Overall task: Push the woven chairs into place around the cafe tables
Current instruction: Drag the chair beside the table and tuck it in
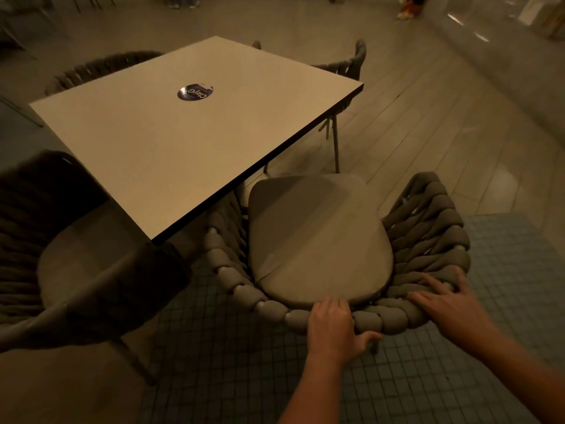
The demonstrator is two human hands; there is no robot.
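A woven chair [428, 234] with a thick rope back and a grey seat cushion [315, 237] stands at the near right side of the square cafe table [171, 139]. The front of its seat sits just under the table's edge. My left hand [333, 325] grips the top rail of the chair's back at its middle, thumb wrapped underneath. My right hand [443, 301] lies flat with fingers spread on the woven back, further right.
A second woven chair [76, 264] stands at the table's near left corner. Two more chairs [101, 68] [351, 62] sit at the far sides. A round dark sticker [195, 92] marks the tabletop. People's feet [406, 10] show at the far floor. A counter [504, 53] runs along the right.
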